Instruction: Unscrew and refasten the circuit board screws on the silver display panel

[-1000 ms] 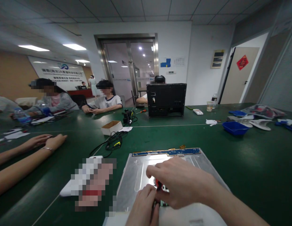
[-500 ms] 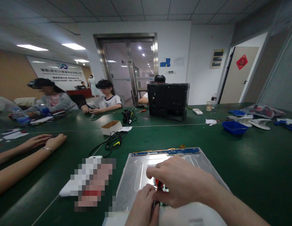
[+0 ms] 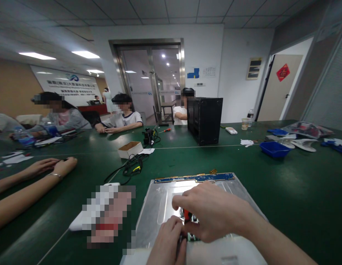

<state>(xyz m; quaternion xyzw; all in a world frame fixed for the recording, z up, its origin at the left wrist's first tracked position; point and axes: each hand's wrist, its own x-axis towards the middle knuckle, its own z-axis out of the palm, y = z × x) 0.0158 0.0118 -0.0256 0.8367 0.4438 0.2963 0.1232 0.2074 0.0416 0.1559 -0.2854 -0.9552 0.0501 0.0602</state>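
A flat silver metal panel (image 3: 154, 209) lies in front of me with a blue circuit board strip (image 3: 184, 179) along its far edge. Over its middle, my right hand (image 3: 212, 211) is closed around a screwdriver (image 3: 187, 215) with a red and black handle; its tip is hidden. Close beside it, my left hand (image 3: 168, 237) is closed low on the panel, fingers bent around something dark that I cannot make out. A bit of green circuit board (image 3: 192, 237) shows between the hands. White material (image 3: 223, 252) covers the near part of the panel.
Left of the panel are a white power strip (image 3: 88, 213), black cables (image 3: 132, 167) and an open box (image 3: 130, 149). Another person's hands (image 3: 53, 167) rest at far left. A black monitor-like case (image 3: 208, 119) stands opposite. At right is a blue tray (image 3: 275, 150).
The black case across the table has been turned, now showing its side, and the person behind it is more visible. My hands have barely moved; more of the red handle shows.
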